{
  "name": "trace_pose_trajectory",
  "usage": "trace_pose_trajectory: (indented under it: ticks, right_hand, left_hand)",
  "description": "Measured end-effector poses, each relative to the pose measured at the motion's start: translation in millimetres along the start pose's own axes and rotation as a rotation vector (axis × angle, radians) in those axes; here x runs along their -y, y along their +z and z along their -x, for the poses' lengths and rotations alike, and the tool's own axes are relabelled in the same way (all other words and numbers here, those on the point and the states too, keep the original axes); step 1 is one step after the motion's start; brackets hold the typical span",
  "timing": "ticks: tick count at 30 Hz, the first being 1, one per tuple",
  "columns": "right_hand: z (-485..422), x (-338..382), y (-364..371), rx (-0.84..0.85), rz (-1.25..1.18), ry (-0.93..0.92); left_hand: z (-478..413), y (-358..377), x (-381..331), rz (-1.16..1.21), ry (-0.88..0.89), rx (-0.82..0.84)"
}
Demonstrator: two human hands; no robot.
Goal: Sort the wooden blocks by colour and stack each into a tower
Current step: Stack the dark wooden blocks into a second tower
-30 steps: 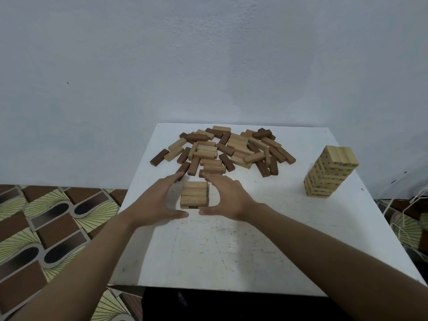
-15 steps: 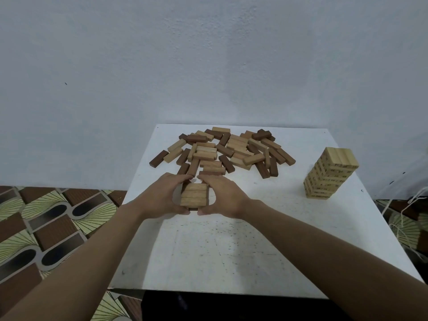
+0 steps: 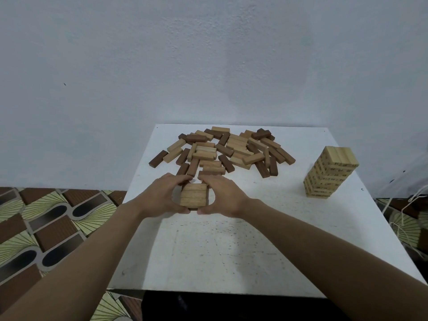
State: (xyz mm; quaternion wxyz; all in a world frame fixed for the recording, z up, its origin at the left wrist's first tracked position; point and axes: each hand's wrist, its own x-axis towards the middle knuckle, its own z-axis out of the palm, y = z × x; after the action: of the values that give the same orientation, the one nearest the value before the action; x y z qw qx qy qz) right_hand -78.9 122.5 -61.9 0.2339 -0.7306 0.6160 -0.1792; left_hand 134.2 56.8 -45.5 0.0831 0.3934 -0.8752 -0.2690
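Done: tall tower of pale wooden blocks [image 3: 331, 172], at right of the white square table [image 3: 231, 251]. Just begun: low stack of light-brown wooden blocks [image 3: 194, 195], mid-table, clasped between left hand [image 3: 162, 195] and right hand [image 3: 222, 196], fingers curled round it. Left to sort: mixed pile of loose blocks [image 3: 222, 151] behind.

On the table [image 3: 231, 251], a loose pile of blocks [image 3: 222, 151] lies far, in the middle. A tower [image 3: 331, 172] stands well to its right. A low stack [image 3: 194, 195] sits just nearer than the pile, with the left grip [image 3: 159, 195] and right grip [image 3: 224, 195] curled round its sides.
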Motion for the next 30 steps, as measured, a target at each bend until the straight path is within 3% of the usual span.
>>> trace_pose_trajectory:
  ticks: [17, 21, 24, 26, 30]
  right_hand:
    - [17.3, -7.4, -15.3, 0.038, -0.152, -0.021]
    - [30.7, -23.4, -23.7, -0.219, -0.173, -0.1]
    - [30.1, -34.5, -21.9, -0.411, -0.088, -0.088]
    - [27.6, -35.0, -25.3, -0.372, -0.02, -0.068]
    - [19.5, -32.7, -35.0, -0.138, 0.126, -0.067]
  left_hand:
    - [4.0, -2.2, -0.9, 0.085, 0.015, 0.007]
    - [-3.5, -7.8, -17.5, 0.173, 0.022, -0.058]
    - [-19.9, -3.0, -39.0, 0.073, -0.004, -0.114]
    - [-31.1, 3.7, -51.9, -0.093, -0.017, -0.06]
    - [-42.6, 16.6, -60.4, -0.288, -0.006, 0.006]
